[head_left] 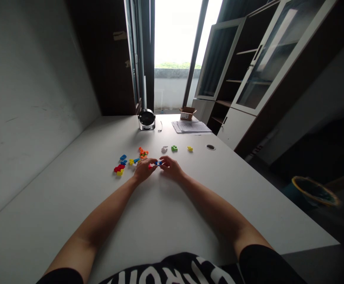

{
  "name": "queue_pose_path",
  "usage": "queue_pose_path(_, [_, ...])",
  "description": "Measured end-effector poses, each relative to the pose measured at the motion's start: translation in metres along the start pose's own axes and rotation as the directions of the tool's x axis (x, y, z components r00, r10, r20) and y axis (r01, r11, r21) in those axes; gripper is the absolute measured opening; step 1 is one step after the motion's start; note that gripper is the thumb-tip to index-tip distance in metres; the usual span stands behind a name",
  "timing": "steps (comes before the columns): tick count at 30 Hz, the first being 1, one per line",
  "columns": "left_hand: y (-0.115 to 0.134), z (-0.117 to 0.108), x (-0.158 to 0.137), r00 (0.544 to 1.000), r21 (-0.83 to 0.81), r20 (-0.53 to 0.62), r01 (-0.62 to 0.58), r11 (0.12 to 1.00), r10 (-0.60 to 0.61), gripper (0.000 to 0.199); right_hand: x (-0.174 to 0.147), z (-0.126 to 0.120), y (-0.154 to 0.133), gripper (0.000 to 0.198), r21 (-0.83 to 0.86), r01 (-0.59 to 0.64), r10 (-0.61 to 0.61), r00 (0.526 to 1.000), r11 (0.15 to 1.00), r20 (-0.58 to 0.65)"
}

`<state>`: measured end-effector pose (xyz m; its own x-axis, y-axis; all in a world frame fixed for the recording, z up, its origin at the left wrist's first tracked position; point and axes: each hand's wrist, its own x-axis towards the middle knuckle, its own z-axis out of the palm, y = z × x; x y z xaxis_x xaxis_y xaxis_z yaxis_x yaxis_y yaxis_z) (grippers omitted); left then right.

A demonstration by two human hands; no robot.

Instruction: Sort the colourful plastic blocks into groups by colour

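Observation:
A small blue toy block (pixel 158 163) with a whitish part is pinched between both hands over the white table. My left hand (pixel 144 170) grips it from the left, fingers closed. From the right, my right hand (pixel 171 168) closes thumb and fingers on it. A red piece (pixel 151 167) shows by the left fingertips; whether it is held cannot be told. Left of the hands lie loose blue blocks (pixel 123 157), red blocks (pixel 119 169), a yellow block (pixel 120 172) and orange blocks (pixel 142 151). Beyond them stand a white block (pixel 164 149), a green block (pixel 174 148) and a yellow block (pixel 190 148).
At the table's (pixel 148 221) far side stand a round black device on a silver stand (pixel 146 119), papers (pixel 192 126) and an open cardboard box (pixel 187 113). A cable hole (pixel 211 147) is on the right. A bin (pixel 315 191) stands off the right edge.

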<state>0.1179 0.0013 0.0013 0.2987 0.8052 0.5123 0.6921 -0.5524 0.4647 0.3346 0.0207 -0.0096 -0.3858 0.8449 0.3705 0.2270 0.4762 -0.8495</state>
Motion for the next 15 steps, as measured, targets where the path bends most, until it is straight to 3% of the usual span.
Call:
queue_pose_path(6, [0.003, -0.002, 0.000, 1.000, 0.013, 0.005, -0.022, 1.000, 0.022, 0.022, 0.004, -0.002, 0.005, 0.037, 0.134, -0.104, 0.102, 0.995, 0.986, 0.021])
queue_pose_path(15, [0.014, -0.007, -0.001, 0.994, 0.077, -0.001, -0.106, 0.991, 0.106, 0.018, 0.006, -0.008, 0.001, 0.043, 0.297, -0.146, 0.119, 0.987, 0.944, 0.107])
